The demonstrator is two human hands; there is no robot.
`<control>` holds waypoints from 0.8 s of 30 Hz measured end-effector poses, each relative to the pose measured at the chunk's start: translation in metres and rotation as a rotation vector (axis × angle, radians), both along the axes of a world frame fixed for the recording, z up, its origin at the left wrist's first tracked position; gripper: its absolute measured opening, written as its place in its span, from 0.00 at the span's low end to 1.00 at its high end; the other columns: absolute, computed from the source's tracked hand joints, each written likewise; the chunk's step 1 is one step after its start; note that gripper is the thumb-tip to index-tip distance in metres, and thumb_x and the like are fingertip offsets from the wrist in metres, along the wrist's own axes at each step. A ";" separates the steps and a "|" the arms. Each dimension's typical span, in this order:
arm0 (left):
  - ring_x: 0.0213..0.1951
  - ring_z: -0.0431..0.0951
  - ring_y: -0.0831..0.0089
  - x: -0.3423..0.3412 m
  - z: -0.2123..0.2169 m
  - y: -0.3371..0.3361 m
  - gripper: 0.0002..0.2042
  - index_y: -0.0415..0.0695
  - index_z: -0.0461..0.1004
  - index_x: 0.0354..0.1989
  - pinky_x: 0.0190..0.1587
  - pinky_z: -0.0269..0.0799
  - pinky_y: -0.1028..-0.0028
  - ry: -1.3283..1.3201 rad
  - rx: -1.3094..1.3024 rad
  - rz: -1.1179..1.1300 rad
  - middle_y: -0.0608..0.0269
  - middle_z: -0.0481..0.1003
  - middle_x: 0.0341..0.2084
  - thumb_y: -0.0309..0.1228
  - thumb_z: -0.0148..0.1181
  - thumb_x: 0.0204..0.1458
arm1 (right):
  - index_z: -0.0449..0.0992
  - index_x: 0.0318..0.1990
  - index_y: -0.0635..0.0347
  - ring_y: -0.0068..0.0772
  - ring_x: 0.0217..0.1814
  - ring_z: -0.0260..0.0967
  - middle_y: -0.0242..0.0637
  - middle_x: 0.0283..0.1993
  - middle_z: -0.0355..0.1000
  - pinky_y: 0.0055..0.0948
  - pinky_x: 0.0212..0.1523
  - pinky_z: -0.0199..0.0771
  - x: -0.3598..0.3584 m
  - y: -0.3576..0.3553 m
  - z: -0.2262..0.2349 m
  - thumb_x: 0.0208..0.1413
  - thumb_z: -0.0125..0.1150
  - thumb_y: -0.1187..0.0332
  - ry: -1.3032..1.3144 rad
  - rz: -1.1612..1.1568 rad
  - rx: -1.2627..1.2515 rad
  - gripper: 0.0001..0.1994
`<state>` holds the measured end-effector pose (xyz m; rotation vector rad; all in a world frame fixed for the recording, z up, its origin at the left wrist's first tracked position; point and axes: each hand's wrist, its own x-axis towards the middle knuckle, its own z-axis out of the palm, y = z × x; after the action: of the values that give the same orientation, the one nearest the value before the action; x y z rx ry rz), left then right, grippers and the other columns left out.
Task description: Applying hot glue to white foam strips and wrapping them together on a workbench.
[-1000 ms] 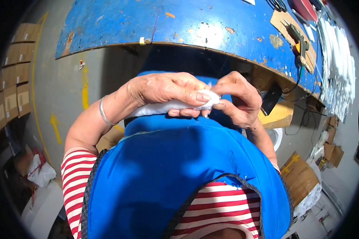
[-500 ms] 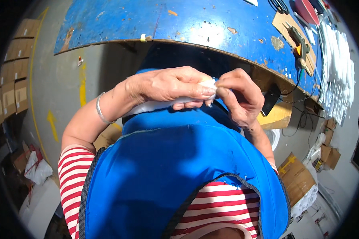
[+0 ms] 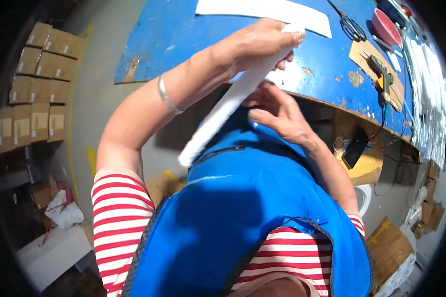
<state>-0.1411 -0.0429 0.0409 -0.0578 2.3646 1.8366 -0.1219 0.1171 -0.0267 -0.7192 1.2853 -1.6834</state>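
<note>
A long, narrow white fabric-like strip (image 3: 228,104), perhaps rolled, slants from the table edge down toward my blue apron. My left hand (image 3: 265,42) is closed around its upper end, thumb on top, over the table's front edge. The lower end hangs free. Just right of the strip is my right hand (image 3: 282,116), thumb and fingers apart, with nothing visible in it; its fingertips are partly in shadow. Beyond my left hand, a flat white sheet (image 3: 267,9) lies on the blue table (image 3: 168,39).
Black-handled scissors (image 3: 353,28), a pink bowl (image 3: 385,27) and a glue gun (image 3: 380,69) on cardboard occupy the table's right side. A bundle of clear-wrapped white lengths (image 3: 428,89) hangs over the right edge. Stacked cartons (image 3: 42,74) stand at left.
My left hand has moved up and forward over the table edge, carrying the white strip. My right hand has come away from its end and opened. The view has shifted, revealing the white sheet.
</note>
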 end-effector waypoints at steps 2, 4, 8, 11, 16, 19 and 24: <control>0.28 0.72 0.78 -0.018 0.008 0.006 0.23 0.38 0.70 0.40 0.31 0.69 0.79 -0.057 -0.002 0.026 0.63 0.71 0.27 0.50 0.47 0.55 | 0.64 0.52 0.66 0.26 0.48 0.64 0.37 0.46 0.67 0.26 0.49 0.65 -0.004 -0.021 -0.001 0.51 0.58 0.70 0.159 -0.097 0.008 0.20; 0.28 0.74 0.71 -0.036 0.016 0.009 0.25 0.35 0.69 0.39 0.31 0.70 0.75 0.057 -0.200 0.060 0.58 0.72 0.27 0.51 0.49 0.53 | 0.68 0.44 0.66 0.22 0.39 0.66 0.36 0.38 0.72 0.23 0.45 0.65 -0.012 -0.033 0.001 0.54 0.56 0.66 0.112 -0.243 -0.003 0.14; 0.37 0.72 0.73 -0.017 0.009 -0.014 0.28 0.38 0.67 0.46 0.39 0.68 0.75 0.390 -0.116 0.249 0.58 0.72 0.37 0.54 0.45 0.54 | 0.68 0.45 0.66 0.20 0.36 0.70 0.41 0.38 0.74 0.15 0.30 0.67 -0.045 -0.017 0.008 0.55 0.55 0.66 0.017 -0.274 -0.018 0.15; 0.42 0.71 0.72 0.025 -0.008 -0.036 0.26 0.39 0.65 0.47 0.40 0.68 0.74 -0.021 -0.114 0.170 0.58 0.70 0.42 0.53 0.44 0.55 | 0.67 0.46 0.67 0.28 0.38 0.72 0.46 0.39 0.73 0.21 0.37 0.73 -0.076 0.006 0.010 0.54 0.56 0.66 -0.041 -0.242 -0.173 0.16; 0.37 0.74 0.73 0.093 -0.051 -0.011 0.23 0.38 0.62 0.51 0.37 0.71 0.75 -0.361 0.360 -0.108 0.56 0.72 0.38 0.46 0.49 0.56 | 0.64 0.48 0.68 0.36 0.45 0.72 0.47 0.42 0.72 0.31 0.47 0.74 -0.101 0.022 0.003 0.55 0.56 0.65 -0.061 -0.283 -0.146 0.18; 0.23 0.73 0.81 0.101 -0.059 0.002 0.17 0.38 0.64 0.44 0.24 0.68 0.84 -0.331 0.408 -0.096 0.65 0.71 0.25 0.40 0.47 0.58 | 0.63 0.49 0.69 0.36 0.45 0.72 0.48 0.42 0.71 0.32 0.48 0.74 -0.100 0.026 0.000 0.55 0.55 0.64 -0.083 -0.300 -0.163 0.20; 0.19 0.69 0.85 0.098 -0.059 0.013 0.15 0.40 0.65 0.41 0.19 0.63 0.87 -0.281 0.420 -0.035 0.69 0.69 0.22 0.41 0.47 0.58 | 0.67 0.46 0.68 0.28 0.41 0.72 0.42 0.39 0.73 0.28 0.44 0.74 -0.074 0.024 -0.015 0.55 0.56 0.62 -0.180 -0.219 0.015 0.18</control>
<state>-0.0435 -0.0298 -0.0180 -0.2100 1.7524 2.1075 -0.1958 0.1413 -0.0412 -0.4185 1.2827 -1.8651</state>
